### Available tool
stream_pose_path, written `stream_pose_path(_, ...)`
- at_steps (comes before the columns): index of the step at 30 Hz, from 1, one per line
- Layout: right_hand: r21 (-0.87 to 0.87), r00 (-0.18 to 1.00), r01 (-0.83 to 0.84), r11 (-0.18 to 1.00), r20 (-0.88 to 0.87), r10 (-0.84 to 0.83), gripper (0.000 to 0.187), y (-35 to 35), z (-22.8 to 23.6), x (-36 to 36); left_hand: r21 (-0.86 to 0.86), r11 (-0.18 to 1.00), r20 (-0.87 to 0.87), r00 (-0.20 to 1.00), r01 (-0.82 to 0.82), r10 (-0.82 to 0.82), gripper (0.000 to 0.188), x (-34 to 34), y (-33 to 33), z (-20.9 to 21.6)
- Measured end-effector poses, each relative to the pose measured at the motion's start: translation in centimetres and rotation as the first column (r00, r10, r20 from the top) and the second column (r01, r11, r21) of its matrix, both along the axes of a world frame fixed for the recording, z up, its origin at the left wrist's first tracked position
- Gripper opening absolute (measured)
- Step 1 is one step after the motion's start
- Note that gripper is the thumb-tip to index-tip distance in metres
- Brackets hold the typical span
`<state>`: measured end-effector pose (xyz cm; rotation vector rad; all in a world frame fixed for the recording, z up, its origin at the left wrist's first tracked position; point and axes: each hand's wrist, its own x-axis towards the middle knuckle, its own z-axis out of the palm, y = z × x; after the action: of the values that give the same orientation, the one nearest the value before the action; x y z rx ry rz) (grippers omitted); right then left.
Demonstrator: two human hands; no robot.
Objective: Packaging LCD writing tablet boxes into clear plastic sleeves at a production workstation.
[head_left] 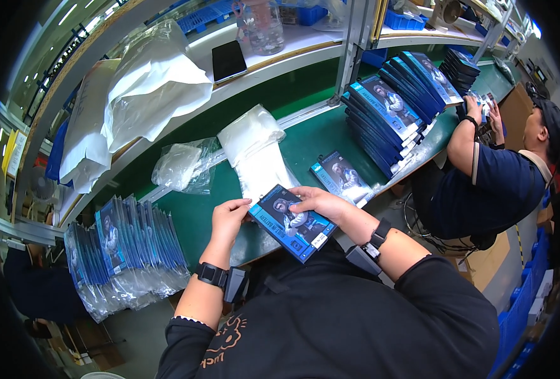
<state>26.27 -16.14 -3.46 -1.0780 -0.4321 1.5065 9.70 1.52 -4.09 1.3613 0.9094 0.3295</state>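
Note:
A flat blue-and-black printed box [292, 222] is tilted in front of my body, gripped along its upper right edge by my right hand [318, 203], thumb on its face. My left hand [231, 221] is closed at the box's left corner, its fingertips pinching the near edge of a clear plastic bag [262, 175]. That bag belongs to a stack lying on the green table, its far end folded over. How much of the bag lies behind the box is hidden. Another similar box [341, 177] lies flat to the right of the bags.
Bagged boxes [128, 237] stand in a row at the left. Tall stacks of unbagged boxes [384, 107] rise at the right, beside a seated co-worker [501, 151] handling a small item. A crumpled plastic bag [182, 165], a black tablet [229, 61] and a large white bag [154, 88] lie beyond.

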Motion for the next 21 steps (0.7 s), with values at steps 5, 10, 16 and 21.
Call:
stream_pose_path(5, 0.025, 0.987, 0.146, 0.989, 0.063, -0.148, 0.058, 0.4, 0.4, -1.1, 0.154, 0.977, -0.114, 0.985, 0.145, -0.128, 0.021, 0.6, 0.0, 1.1)
stream_pose_path(10, 0.035, 0.953, 0.263, 0.964, 0.150, -0.265, 0.064, 0.6, 0.4, -2.1, 0.737, 0.637, -0.178, 0.974, 0.226, -0.141, 0.027, 0.8, -1.8, 3.3)
stream_pose_path(16, 0.057, 0.921, 0.239, 0.969, 0.302, -0.245, 0.060, 1.7, -0.9, -2.4, 0.904, 0.400, -0.104, 0.985, 0.151, -0.138, 0.024, 0.4, -2.6, 2.8)
stream_pose_path(21, -0.139, 0.911, 0.412, 0.901, 0.071, -0.405, 0.033, 1.8, 0.6, -2.0, 0.698, 0.673, -0.169, 0.970, 0.244, -0.175, 0.018, -0.3, -2.5, 1.8)
